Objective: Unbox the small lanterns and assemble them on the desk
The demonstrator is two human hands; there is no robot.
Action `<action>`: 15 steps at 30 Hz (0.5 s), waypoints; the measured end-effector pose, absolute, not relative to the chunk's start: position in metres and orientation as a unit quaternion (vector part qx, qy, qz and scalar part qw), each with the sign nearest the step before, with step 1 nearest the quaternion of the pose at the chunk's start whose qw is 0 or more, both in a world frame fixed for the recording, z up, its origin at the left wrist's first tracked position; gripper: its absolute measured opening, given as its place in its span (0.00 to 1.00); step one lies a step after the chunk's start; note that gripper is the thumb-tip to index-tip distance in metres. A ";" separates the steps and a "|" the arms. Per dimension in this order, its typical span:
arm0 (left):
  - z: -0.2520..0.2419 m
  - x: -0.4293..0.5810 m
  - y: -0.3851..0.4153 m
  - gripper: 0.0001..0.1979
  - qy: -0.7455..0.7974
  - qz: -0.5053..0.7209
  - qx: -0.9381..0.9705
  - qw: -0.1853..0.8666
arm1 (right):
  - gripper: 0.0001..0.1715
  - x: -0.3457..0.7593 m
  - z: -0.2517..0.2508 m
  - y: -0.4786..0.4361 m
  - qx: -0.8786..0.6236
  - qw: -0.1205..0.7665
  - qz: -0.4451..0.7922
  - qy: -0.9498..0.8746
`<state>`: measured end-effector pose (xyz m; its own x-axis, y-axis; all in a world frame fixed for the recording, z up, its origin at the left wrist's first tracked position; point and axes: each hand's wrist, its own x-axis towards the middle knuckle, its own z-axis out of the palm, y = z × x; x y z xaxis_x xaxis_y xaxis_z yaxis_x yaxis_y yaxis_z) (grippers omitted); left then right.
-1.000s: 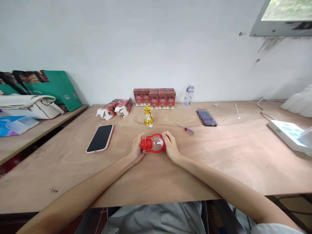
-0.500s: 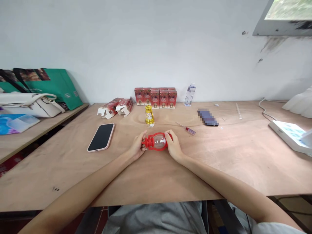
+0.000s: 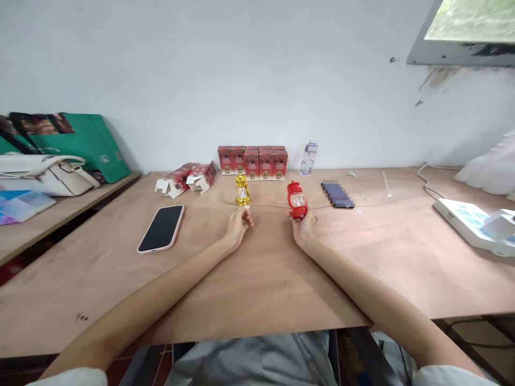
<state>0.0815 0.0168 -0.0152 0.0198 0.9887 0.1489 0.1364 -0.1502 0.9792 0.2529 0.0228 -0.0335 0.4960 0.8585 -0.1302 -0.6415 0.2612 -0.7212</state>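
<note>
A small red toy lantern with a clear globe stands upright, gripped at its base by my right hand. My left hand rests on the wooden table just in front of a small gold lantern, fingers loosely curled with the fingertips together; whether they pinch anything is too small to see. The gold lantern stands upright, not touched. The two lanterns stand a hand's width apart.
A phone in a pink case lies face up at the left. Red boxes line the wall, two opened boxes lie beside them, then a water bottle. A blurred dark object, a white device, bags.
The red lantern lay on its side between both hands; my right hand has now lifted it, turned it upright and carried it right and forward. My left hand let go and moved toward the gold lantern.
</note>
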 end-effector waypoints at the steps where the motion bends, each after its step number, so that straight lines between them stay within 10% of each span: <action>1: -0.013 0.085 0.026 0.16 0.498 0.488 0.598 0.396 | 0.12 0.257 -0.033 0.024 -0.370 0.782 0.483 -0.137; 15: -0.016 0.116 0.069 0.14 0.558 0.189 0.807 0.034 | 0.19 0.258 -0.031 0.023 -0.348 0.734 0.533 -0.235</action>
<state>0.1164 0.0689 -0.0159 0.3054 0.9141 0.2666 0.8886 -0.3742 0.2651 0.2583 0.0228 -0.0313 0.3212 0.9466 -0.0265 -0.6195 0.1889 -0.7619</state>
